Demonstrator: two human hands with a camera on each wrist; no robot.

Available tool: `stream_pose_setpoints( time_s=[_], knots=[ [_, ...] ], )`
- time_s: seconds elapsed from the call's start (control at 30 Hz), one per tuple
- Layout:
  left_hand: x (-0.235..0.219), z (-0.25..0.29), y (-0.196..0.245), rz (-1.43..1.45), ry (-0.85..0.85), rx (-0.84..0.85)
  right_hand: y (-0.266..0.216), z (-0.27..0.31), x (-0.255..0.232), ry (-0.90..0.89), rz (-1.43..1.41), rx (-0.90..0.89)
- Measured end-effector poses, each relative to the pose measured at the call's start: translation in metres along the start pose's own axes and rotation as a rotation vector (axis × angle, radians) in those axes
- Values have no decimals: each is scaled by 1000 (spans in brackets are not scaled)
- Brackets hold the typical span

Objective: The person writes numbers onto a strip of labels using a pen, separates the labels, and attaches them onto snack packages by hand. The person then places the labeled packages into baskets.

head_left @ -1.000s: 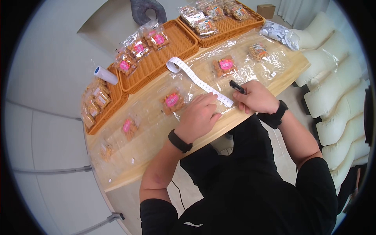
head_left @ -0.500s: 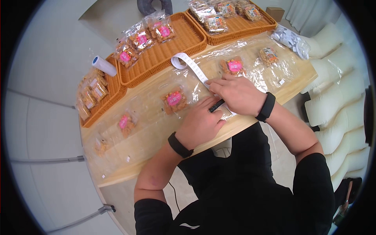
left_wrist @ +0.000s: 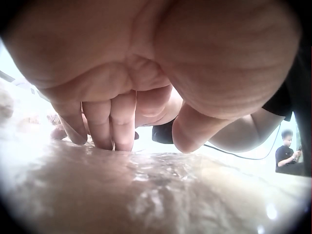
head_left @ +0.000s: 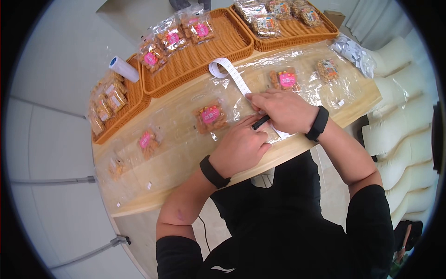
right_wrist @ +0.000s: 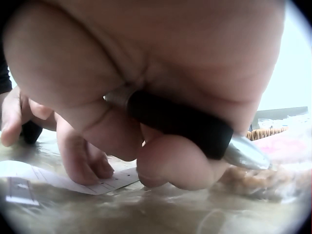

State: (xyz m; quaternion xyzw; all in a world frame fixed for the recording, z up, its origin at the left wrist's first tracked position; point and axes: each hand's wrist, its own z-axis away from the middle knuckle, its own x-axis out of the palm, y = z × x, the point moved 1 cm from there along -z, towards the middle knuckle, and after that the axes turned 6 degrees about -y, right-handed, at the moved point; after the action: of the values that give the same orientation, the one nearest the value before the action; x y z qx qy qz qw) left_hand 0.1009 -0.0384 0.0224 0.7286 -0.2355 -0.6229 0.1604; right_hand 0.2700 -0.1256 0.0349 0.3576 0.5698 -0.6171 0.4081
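In the head view the right hand (head_left: 289, 110) lies over a white paper strip (head_left: 236, 78) with printed marks, its far end rolled in a loop. A black pen (head_left: 261, 122) juts from under that hand; the right wrist view shows the pen (right_wrist: 180, 122) gripped by curled fingers, other fingertips on the strip (right_wrist: 112, 185). The left hand (head_left: 239, 149) rests beside it, fingertips down on clear plastic film (left_wrist: 156, 195) in the left wrist view. Bagged snacks with pink labels lie on either side of the hands, one (head_left: 211, 116) to the left, another (head_left: 284, 80) beyond the right hand.
Wicker trays (head_left: 197, 53) of bagged snacks line the far edge of the wooden table (head_left: 371, 95). A white roll (head_left: 124, 69) leans on the left tray. A bag of paper pieces (head_left: 354, 55) lies at the right corner. White padded seating (head_left: 395, 116) stands to the right.
The right hand, with the pen, has moved left onto the paper strip, beside the left hand. Over the last half second both hands have stayed nearly still while the head view has shifted slightly.
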Motion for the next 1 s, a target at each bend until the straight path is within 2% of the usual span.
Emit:
stream_pose_setpoints(
  time_s=[0.23, 0.5, 0.67, 0.73, 0.87, 0.97, 1.0],
  knots=[
    [0, 0, -2, -7, -11, 19, -1, -1, -4, -40, -17, 13],
    [-2, 0, 2, 8, 3, 14, -2, 6, -2, 119, -165, -24],
    [0, 0, 0, -12, 17, 48, -3, 0, 1, 66, -147, 34],
    [-2, 0, 3, 20, -43, -25, 0, -2, 3, 45, -128, 48],
    [-2, 0, 2, 20, 7, 15, 1, 0, 2, 27, -176, 23],
    [-5, 0, 4, -6, -59, 17, 1, 1, 5, 29, -185, -1],
    [-5, 0, 4, 3, -126, -54, 0, 1, 5, 52, -185, -24]
  ],
)
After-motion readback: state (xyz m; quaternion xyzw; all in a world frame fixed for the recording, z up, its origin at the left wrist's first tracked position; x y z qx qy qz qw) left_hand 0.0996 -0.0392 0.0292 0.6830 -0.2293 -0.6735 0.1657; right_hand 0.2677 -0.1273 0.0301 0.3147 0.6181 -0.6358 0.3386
